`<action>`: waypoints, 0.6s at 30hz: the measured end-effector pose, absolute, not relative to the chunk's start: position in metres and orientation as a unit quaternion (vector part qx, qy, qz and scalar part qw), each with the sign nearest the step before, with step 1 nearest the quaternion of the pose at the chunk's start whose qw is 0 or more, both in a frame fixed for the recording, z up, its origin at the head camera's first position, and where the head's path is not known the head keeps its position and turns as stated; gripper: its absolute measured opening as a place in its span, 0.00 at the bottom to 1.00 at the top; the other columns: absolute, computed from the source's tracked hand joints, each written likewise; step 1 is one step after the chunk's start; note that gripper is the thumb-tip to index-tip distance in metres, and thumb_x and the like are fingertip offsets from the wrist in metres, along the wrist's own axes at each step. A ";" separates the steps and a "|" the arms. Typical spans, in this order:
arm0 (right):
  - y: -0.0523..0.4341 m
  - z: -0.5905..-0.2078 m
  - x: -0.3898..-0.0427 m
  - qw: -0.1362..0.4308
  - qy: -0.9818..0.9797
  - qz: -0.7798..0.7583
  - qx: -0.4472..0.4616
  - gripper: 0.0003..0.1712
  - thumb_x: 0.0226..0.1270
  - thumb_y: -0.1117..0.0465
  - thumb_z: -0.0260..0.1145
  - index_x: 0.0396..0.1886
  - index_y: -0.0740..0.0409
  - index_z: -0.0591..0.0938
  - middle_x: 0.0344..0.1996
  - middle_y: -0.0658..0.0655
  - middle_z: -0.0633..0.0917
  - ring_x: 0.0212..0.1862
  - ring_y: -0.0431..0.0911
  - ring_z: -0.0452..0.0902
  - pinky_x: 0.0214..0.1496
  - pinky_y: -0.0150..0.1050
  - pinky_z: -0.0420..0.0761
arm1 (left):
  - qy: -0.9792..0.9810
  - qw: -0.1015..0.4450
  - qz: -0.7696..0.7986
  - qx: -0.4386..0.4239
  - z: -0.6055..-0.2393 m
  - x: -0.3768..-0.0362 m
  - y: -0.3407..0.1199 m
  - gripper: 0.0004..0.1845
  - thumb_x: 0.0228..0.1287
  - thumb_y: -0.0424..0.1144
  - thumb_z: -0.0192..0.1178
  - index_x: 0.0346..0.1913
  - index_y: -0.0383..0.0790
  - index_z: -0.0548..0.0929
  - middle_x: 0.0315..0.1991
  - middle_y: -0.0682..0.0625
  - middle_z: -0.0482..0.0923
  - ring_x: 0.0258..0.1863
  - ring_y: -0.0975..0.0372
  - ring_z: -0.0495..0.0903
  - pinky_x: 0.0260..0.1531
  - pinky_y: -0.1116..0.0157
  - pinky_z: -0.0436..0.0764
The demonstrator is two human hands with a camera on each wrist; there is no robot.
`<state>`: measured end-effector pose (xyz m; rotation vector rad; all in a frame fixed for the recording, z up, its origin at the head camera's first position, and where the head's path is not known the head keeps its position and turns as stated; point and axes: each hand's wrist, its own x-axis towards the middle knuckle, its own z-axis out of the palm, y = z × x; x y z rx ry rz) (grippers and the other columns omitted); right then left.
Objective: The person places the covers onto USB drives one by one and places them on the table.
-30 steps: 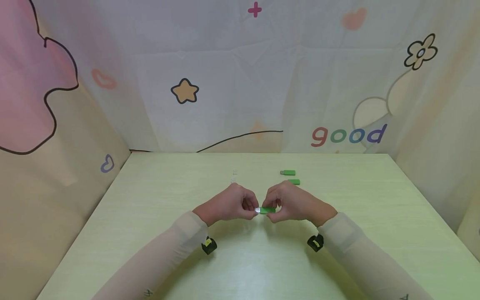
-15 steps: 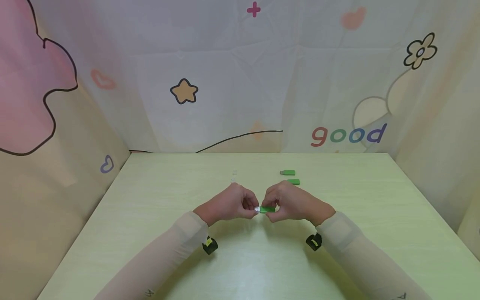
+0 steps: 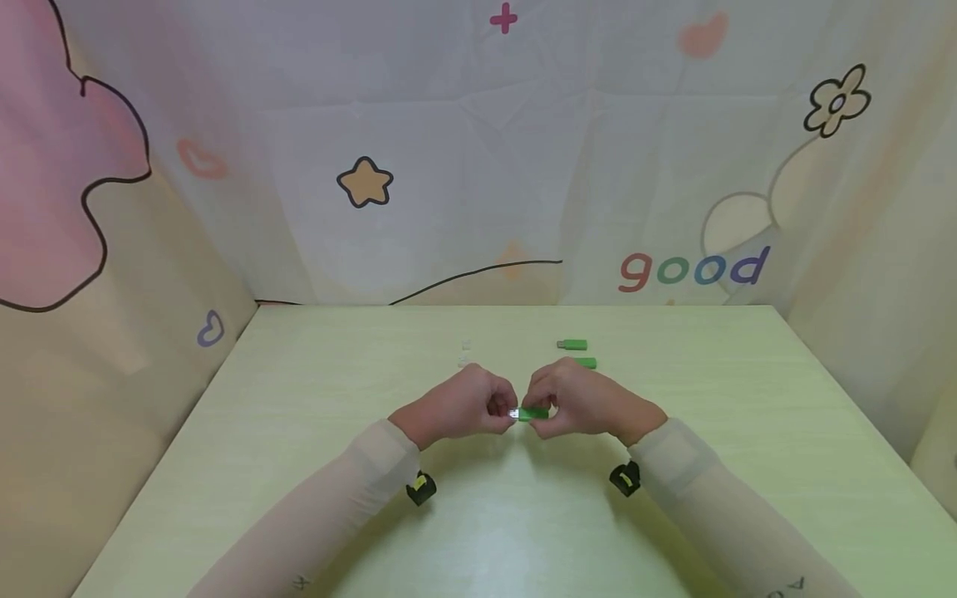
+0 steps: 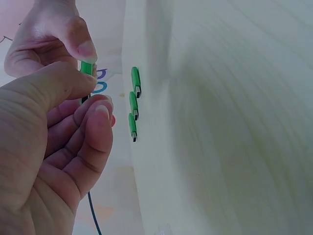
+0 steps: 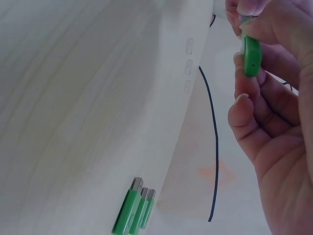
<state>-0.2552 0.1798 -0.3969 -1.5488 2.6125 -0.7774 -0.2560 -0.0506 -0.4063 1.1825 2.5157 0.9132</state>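
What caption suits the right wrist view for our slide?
Right grip pinching a green USB stick, three more sticks on the table.

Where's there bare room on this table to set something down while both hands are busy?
The table is bare left of the clear pieces and left sleeve, right of the green USB sticks and right sleeve, and between the sleeves. It's crowded around the middle, where left hand and right hand pinch another stick, pieces and sticks beyond.
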 end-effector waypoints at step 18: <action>0.176 -0.421 -0.277 0.023 0.865 -0.248 -0.435 0.06 0.57 0.67 0.76 0.34 0.55 0.92 0.30 0.47 0.88 0.31 0.40 0.83 0.38 0.30 0.84 | 0.899 0.046 0.173 0.400 -0.426 -0.279 -0.037 0.02 0.65 0.35 0.69 0.34 0.42 0.88 0.26 0.57 0.82 0.26 0.69 0.72 0.30 0.75 0.75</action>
